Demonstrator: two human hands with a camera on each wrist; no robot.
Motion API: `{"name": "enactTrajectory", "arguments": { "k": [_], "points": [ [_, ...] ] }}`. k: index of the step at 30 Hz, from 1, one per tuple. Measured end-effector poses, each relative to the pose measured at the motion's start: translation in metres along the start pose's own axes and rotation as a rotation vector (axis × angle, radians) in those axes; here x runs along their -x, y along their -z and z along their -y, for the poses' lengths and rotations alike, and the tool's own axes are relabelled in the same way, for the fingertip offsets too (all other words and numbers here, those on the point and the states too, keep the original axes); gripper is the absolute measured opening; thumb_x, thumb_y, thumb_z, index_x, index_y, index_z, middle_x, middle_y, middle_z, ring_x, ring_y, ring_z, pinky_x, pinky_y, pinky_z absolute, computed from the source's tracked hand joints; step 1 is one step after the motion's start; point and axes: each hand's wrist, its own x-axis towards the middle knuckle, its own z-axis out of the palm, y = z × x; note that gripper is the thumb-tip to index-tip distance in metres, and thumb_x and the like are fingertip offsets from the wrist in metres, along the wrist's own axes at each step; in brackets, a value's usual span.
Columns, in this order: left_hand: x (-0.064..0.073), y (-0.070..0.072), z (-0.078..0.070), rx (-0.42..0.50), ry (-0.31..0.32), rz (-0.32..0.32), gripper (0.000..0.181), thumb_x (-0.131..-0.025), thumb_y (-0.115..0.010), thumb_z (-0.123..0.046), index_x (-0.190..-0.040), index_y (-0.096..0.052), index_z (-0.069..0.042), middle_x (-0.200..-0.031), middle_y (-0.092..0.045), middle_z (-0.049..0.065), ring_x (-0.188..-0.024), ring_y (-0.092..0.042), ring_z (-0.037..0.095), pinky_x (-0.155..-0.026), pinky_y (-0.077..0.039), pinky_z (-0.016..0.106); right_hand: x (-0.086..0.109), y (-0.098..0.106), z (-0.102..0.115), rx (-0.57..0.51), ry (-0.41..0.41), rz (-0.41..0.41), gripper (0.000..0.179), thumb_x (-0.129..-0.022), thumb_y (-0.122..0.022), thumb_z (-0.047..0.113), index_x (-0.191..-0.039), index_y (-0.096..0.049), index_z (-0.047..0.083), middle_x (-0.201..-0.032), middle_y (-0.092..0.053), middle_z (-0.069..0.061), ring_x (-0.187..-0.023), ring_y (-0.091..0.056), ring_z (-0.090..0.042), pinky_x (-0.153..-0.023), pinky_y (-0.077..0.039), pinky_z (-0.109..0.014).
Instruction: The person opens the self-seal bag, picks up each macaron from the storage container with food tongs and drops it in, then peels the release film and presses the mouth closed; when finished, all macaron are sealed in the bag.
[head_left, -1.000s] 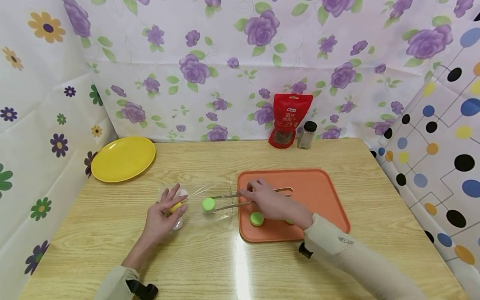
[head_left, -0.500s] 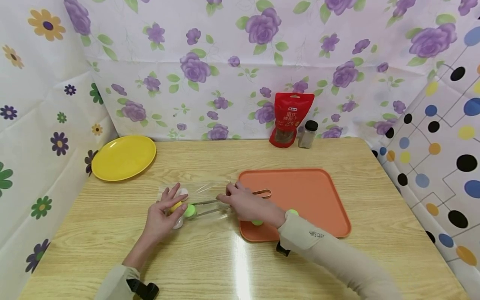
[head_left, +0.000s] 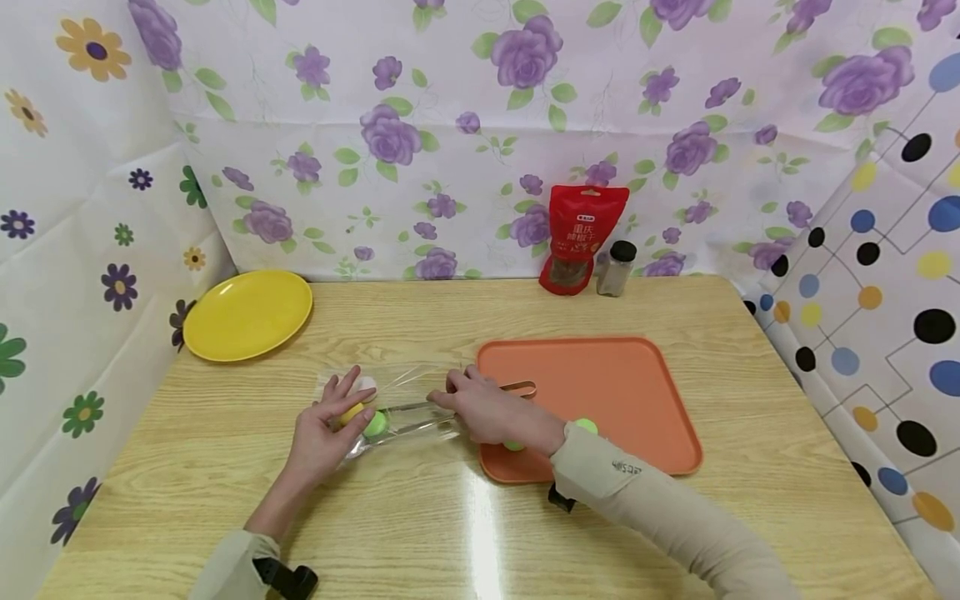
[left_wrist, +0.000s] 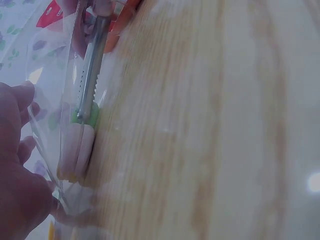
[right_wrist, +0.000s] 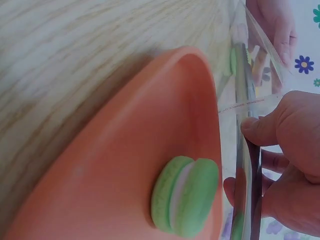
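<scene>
My right hand grips metal tongs, whose tips reach left into a clear plastic bag. At the tips sits a green macaron, inside the bag. My left hand pinches the bag at its left part, thumb and fingers around a yellow macaron seen through the film. A pale round piece lies behind those fingers. In the left wrist view, pale pink-white pieces lie just beyond the tong tips. Another green macaron lies on the orange tray, below my right wrist.
A yellow oval plate stands at the back left. Toward the back right are a red pouch and a black-capped jar. One more green piece shows on the tray behind my right sleeve. Patterned cloth hangs around the table.
My right hand has moved left with the tongs, bringing the green macaron deeper into the bag beside the yellow one. My left hand has stayed in place.
</scene>
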Motion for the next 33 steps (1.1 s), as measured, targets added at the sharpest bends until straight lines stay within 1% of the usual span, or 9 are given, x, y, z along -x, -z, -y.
{"name": "enactTrajectory", "arguments": {
  "k": [6,9,11,15,17,19,23,27,33],
  "points": [
    [0.0,0.0,-0.002,0.017,-0.003,0.006,0.028,-0.086,-0.073,0.007,-0.113,-0.069,0.013,-0.147,-0.044,0.026,-0.142,-0.016,0.057,-0.099,0.005,0.081,0.009,0.008,-0.004,-0.039,0.002,-0.019,0.053,-0.096,-0.062,-0.001,-0.144,-0.054,0.02,-0.108,-0.048,-0.004,-0.087,-0.036,-0.021,-0.062,-0.028,-0.027],
    [0.001,0.001,-0.002,0.019,0.0,0.009,0.027,-0.087,-0.073,0.006,-0.113,-0.069,0.012,-0.148,-0.043,0.025,-0.142,-0.015,0.056,-0.1,0.005,0.081,0.018,0.014,-0.009,-0.064,-0.001,-0.027,0.054,-0.095,-0.062,-0.003,-0.144,-0.054,0.018,-0.111,-0.049,-0.006,-0.086,-0.037,-0.021,-0.062,-0.031,-0.028],
    [0.001,0.001,-0.002,0.017,0.007,0.011,0.027,-0.088,-0.072,0.006,-0.114,-0.069,0.012,-0.148,-0.043,0.024,-0.143,-0.015,0.056,-0.101,0.005,0.08,0.027,0.016,-0.014,-0.084,-0.005,-0.032,0.056,-0.094,-0.063,-0.005,-0.146,-0.053,0.016,-0.113,-0.049,-0.007,-0.088,-0.038,-0.021,-0.065,-0.034,-0.03],
    [0.001,0.001,-0.001,0.016,0.021,0.017,0.028,-0.089,-0.072,0.005,-0.115,-0.069,0.011,-0.149,-0.043,0.024,-0.144,-0.014,0.054,-0.102,0.005,0.079,0.052,0.018,-0.031,-0.144,0.004,-0.102,0.053,-0.094,-0.065,-0.003,-0.144,-0.053,0.011,-0.112,-0.051,-0.009,-0.092,-0.04,-0.023,-0.073,-0.039,-0.034],
    [0.001,0.002,-0.001,0.015,0.021,0.016,0.028,-0.088,-0.072,0.006,-0.115,-0.068,0.012,-0.149,-0.043,0.024,-0.143,-0.014,0.054,-0.102,0.005,0.079,0.067,0.018,-0.04,-0.161,0.006,-0.142,0.054,-0.092,-0.066,-0.006,-0.143,-0.054,0.009,-0.112,-0.051,-0.01,-0.093,-0.041,-0.025,-0.075,-0.041,-0.036],
    [0.002,0.002,0.0,0.016,0.016,0.013,0.028,-0.087,-0.073,0.007,-0.115,-0.068,0.012,-0.148,-0.043,0.025,-0.143,-0.014,0.055,-0.102,0.005,0.079,0.082,0.017,-0.049,-0.169,-0.003,-0.178,0.053,-0.093,-0.065,-0.006,-0.143,-0.054,0.006,-0.112,-0.051,-0.01,-0.094,-0.042,-0.025,-0.074,-0.042,-0.037],
    [0.002,0.002,-0.001,0.017,0.003,0.007,0.028,-0.087,-0.073,0.007,-0.114,-0.069,0.011,-0.148,-0.043,0.025,-0.142,-0.015,0.056,-0.101,0.005,0.08,0.113,0.013,-0.063,-0.172,-0.028,-0.211,0.052,-0.094,-0.063,-0.008,-0.143,-0.054,0.004,-0.11,-0.051,-0.01,-0.092,-0.041,-0.024,-0.072,-0.041,-0.036],
    [0.003,0.002,-0.002,0.017,0.001,0.01,0.027,-0.088,-0.072,0.006,-0.114,-0.069,0.011,-0.148,-0.043,0.025,-0.142,-0.015,0.056,-0.1,0.005,0.08,0.14,0.007,-0.074,-0.167,-0.044,-0.235,0.05,-0.092,-0.064,-0.01,-0.14,-0.057,0.004,-0.108,-0.05,-0.008,-0.092,-0.041,-0.023,-0.072,-0.043,-0.035],
    [0.002,0.001,0.0,0.013,-0.002,0.003,0.028,-0.087,-0.073,0.006,-0.115,-0.07,0.01,-0.148,-0.044,0.025,-0.142,-0.016,0.056,-0.101,0.004,0.08,0.171,-0.002,-0.082,-0.134,-0.043,-0.275,0.049,-0.09,-0.067,-0.01,-0.136,-0.06,0.006,-0.105,-0.052,-0.005,-0.089,-0.041,-0.02,-0.072,-0.042,-0.034]
  ]
}}
